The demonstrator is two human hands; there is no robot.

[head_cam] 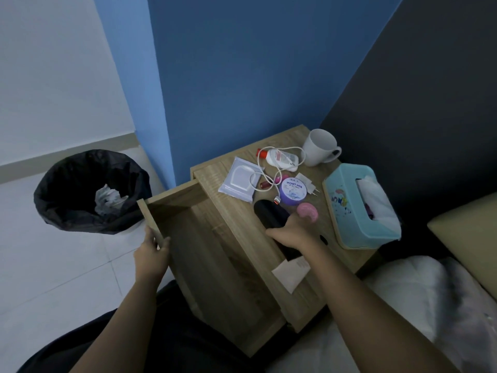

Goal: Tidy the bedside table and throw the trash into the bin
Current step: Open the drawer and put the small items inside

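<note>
Gripping the front panel of the pulled-out drawer (215, 265), our left hand (152, 251) pinches the panel's top edge near its left end, thumb on the outer face and fingers on the inner one, forearm reaching in from below. Our right hand (293, 232) lies across the tabletop's near edge with its fingers curled over a black oblong object (269, 214), clamped on it; the object's rounded far end points toward the middle of the tabletop. A white paper slip (290, 273) lies just beneath that wrist.

Crowding the bedside table (236, 211) beyond our right hand, a purple jar (293, 191) sits just past the black object's tip, with a pink round piece (308, 214) near our fingertips. A white cable (258, 170) loops over a flat white packet (239, 183) and a white bottle with a red cap (279, 157), which lies on its side. A white charger plug (309, 184) rests beside the jar, and a small red tube (265, 185) lies inside the cable's loop. A white mug (320, 146) stands upright at the far right corner, and a teal tissue box (347, 211) runs along the right edge, tissue bunched in its slot.

On the pale tiled floor to the left, well apart from the table, the bin (67, 211) is lined with a glossy black bag and holds crumpled white trash (107, 197). Table and drawer share a light wood-grain finish. White bedding (430, 292) lies to our right.
</note>
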